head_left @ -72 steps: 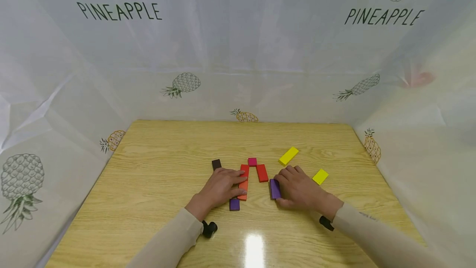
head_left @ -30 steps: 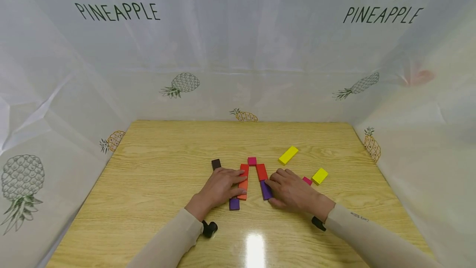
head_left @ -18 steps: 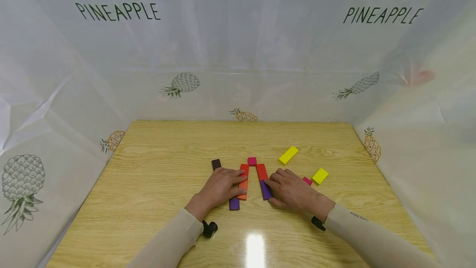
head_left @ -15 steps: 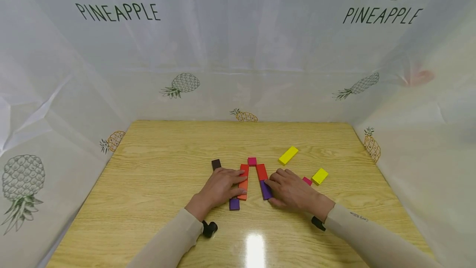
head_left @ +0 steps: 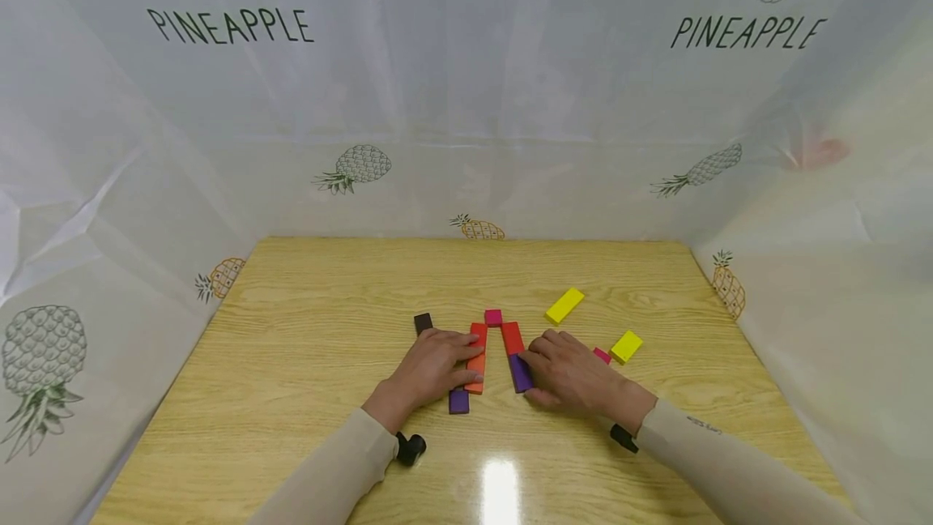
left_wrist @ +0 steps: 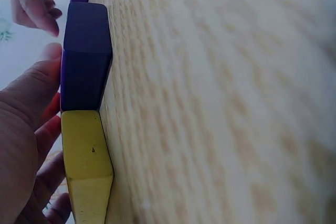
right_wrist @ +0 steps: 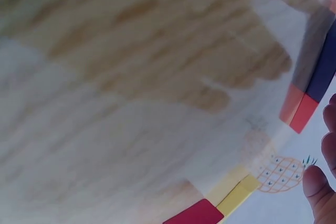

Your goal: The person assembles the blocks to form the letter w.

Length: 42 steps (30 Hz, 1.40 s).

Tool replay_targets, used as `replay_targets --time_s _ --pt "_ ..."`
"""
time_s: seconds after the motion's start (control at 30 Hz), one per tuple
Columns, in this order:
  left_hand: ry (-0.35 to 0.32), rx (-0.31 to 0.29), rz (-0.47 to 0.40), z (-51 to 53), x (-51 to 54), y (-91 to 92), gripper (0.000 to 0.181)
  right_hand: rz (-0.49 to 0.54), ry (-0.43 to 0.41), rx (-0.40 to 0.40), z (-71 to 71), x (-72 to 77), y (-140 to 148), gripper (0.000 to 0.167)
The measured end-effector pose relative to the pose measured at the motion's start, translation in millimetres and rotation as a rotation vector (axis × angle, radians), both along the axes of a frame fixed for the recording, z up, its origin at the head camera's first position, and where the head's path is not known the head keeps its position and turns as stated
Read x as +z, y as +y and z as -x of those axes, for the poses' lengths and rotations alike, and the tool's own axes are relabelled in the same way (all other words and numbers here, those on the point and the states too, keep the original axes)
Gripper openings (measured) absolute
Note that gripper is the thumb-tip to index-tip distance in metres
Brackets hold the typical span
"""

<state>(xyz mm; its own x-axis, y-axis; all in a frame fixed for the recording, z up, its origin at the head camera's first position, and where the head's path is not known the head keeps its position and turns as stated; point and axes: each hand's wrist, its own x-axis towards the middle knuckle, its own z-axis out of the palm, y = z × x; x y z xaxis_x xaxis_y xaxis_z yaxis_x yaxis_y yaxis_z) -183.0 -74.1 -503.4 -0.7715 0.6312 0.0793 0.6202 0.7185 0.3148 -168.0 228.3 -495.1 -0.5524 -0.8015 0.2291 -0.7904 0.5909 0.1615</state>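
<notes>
On the wooden table, my left hand (head_left: 430,367) lies with fingers reaching across a red block (head_left: 479,330) and an orange block (head_left: 475,375) in line. In the left wrist view, its thumb touches a purple block (left_wrist: 86,51) end to end with a yellow block (left_wrist: 86,140), which the hand hides in the head view. My right hand (head_left: 576,371) holds another purple block (head_left: 521,373) between thumb and forefinger. That block meets the near end of a second red block (head_left: 513,338). A pink block (head_left: 493,317) sits between the far ends of both rows.
A black block (head_left: 423,322) shows beyond my left hand. Right of the rows lie a long yellow block (head_left: 564,306), a shorter yellow block (head_left: 626,347) and a partly hidden pink block (head_left: 601,355). A pineapple-print sheet (head_left: 466,104) hangs behind the table.
Since the earliest frame, my right hand has slid the purple block left against the red block, uncovering a pink block by the yellow one. Over the last second, both hands stay still.
</notes>
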Motion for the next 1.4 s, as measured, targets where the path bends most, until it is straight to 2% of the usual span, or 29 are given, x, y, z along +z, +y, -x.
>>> replay_targets --time_s 0.47,0.8,1.1,1.4 --pt "0.005 -0.001 0.0 -0.1 1.4 0.6 0.057 0.051 0.011 -0.034 2.7 0.3 13 0.051" --pt "0.045 -0.008 0.004 -0.2 0.0 3.0 0.053 0.077 -0.03 -0.082 1.3 1.3 20 0.048" --pt "0.107 -0.061 -0.058 0.4 5.4 22.7 0.043 0.091 0.014 -0.111 0.0 2.1 28 0.047" --pt "0.104 -0.087 -0.008 5.7 6.0 50.6 0.045 0.099 0.028 -0.192 -4.9 0.2 44 0.048"
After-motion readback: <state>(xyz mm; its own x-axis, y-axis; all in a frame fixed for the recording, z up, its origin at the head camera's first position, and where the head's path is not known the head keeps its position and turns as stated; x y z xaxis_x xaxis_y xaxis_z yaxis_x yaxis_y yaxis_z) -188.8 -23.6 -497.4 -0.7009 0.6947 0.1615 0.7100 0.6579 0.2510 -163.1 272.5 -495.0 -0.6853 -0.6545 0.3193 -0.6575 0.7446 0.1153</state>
